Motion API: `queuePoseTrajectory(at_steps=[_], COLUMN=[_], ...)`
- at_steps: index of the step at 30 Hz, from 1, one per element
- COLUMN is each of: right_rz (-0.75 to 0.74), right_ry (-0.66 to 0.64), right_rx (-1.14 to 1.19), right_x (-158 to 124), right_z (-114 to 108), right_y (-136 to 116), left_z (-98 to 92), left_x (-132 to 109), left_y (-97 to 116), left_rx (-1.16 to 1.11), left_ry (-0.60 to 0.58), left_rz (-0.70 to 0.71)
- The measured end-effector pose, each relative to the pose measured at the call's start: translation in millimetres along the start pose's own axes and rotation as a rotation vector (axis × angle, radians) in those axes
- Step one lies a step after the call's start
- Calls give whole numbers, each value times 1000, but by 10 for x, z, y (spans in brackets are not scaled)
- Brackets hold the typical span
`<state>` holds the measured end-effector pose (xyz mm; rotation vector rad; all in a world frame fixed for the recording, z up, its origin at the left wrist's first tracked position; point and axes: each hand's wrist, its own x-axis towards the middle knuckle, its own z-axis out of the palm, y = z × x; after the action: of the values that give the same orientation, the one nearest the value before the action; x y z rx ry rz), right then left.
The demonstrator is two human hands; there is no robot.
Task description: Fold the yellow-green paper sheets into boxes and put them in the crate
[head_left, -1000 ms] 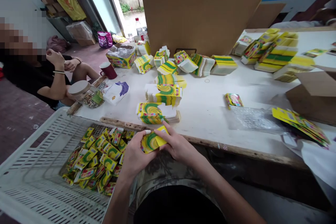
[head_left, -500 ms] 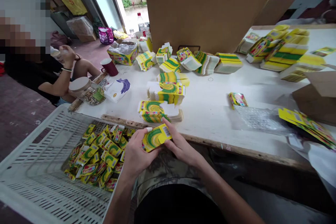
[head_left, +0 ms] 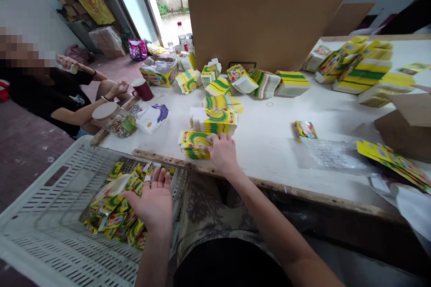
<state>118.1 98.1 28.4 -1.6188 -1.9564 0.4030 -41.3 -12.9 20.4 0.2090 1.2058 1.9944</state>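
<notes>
The white counter [head_left: 259, 152] has a worn wooden edging [head_left: 276, 187] along its near side. On its left end stand a lidded jar [head_left: 120, 122], a dark red mug [head_left: 142, 90] and a white packet [head_left: 152, 119] with purple print. Near the middle edge lies a stack of yellow-green cartons [head_left: 194, 144], with more carton bundles [head_left: 291, 84] behind. To the right lie one small box [head_left: 305, 130] and clear plastic [head_left: 328, 154], just beside each other.
</notes>
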Motion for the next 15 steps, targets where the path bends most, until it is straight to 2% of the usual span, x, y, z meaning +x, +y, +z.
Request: queuePoseTrajectory(at_steps=[2, 4, 8, 10, 12, 15], right_rz=[6, -14, -70, -115, -165, -146], right_ry=[-11, -5, -59, -156, -307, -511], right_rx=[-24, -2, 116, 289, 502, 814], right_x=[36, 19, -136, -280, -452, -696], right_z=[63, 76, -26, -91, -135, -151], right_y=[28, 26, -21, -47, -77, -134], left_z=[27, 66, 143, 188, 251, 365], left_x=[-18, -57, -138, -182, -231, -292], left_y=[-24, -93, -257, -297, -294, -244], left_rx=[-34, -5, 35, 15, -13, -65], left_ry=[-18, -80, -239, -293, -340, -374], left_rz=[-104, -145, -196, -167, -126, -84])
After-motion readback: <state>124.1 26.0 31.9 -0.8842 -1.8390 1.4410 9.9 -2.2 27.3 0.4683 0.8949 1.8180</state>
